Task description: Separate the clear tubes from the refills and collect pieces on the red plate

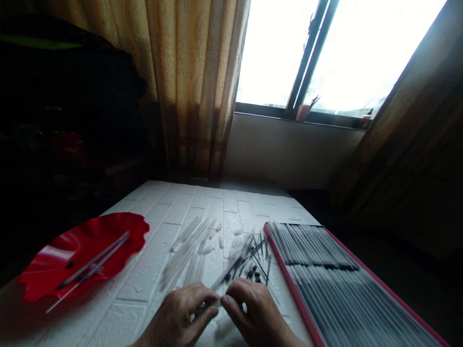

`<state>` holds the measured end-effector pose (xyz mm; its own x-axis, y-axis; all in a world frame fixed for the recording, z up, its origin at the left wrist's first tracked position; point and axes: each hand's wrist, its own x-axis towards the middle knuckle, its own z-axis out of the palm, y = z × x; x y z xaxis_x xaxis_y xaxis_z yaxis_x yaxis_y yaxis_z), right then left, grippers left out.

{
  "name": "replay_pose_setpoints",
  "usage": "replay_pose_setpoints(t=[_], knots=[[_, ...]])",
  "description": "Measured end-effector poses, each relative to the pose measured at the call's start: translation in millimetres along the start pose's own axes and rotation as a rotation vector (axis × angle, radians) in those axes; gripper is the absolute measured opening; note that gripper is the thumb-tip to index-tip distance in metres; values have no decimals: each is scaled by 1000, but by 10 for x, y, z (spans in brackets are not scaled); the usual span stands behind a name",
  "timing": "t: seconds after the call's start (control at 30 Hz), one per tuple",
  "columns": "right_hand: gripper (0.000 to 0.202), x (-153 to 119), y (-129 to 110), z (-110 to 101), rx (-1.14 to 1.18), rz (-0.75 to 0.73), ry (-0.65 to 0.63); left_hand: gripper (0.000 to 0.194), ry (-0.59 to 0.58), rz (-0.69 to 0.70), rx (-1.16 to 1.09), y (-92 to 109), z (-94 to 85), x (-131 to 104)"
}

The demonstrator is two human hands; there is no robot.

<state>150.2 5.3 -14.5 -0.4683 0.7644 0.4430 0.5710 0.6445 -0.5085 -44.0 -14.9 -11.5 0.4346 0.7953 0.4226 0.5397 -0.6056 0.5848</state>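
Observation:
Both hands meet low in the middle, over the table. My left hand is closed around a slim clear pen, mostly covered by its fingers. The thumb and forefinger of my right hand pinch at the pen's end; the exact part there is too small to make out. Just beyond lie loose clear pen barrels, several translucent pen caps, thin dark refills and small black plugs.
At the left, a red wavy-edged plate holds a few pen parts. A pink-edged box on the right contains two rows of pens. The white brick-patterned table reaches toward curtains and a window.

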Motion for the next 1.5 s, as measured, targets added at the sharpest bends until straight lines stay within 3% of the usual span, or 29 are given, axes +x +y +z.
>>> replay_pose_setpoints(t=[0.23, 0.4, 0.5, 0.73, 0.87, 1.03, 1.23, 1.5], knots=[[45, -8, 14, 43, 48, 53, -64, 9, 0, -2, -1, 16, -1, 6], [11, 15, -81, -97, 210, 55, -72, 12, -15, -48, -24, 3, -21, 4], [15, 18, -75, -104, 266, 6, -61, 11, -5, -48, -25, -9, -18, -5], [5, 4, -8, -61, 136, 20, -52, 11, -11, -51, -35, -19, -5, -6], [24, -6, 11, -26, 36, 32, -59, 12, -57, -54, -24, -10, -2, -5], [40, 9, 19, 3, 68, 114, -175, 13, -64, -56, -23, -4, -12, 2], [10, 17, -32, -118, 198, 122, -172, 14, -57, -89, -25, -33, -4, -7], [9, 10, -49, -116, 107, 73, -126, 13, -52, -87, 12, -59, 14, 0]])
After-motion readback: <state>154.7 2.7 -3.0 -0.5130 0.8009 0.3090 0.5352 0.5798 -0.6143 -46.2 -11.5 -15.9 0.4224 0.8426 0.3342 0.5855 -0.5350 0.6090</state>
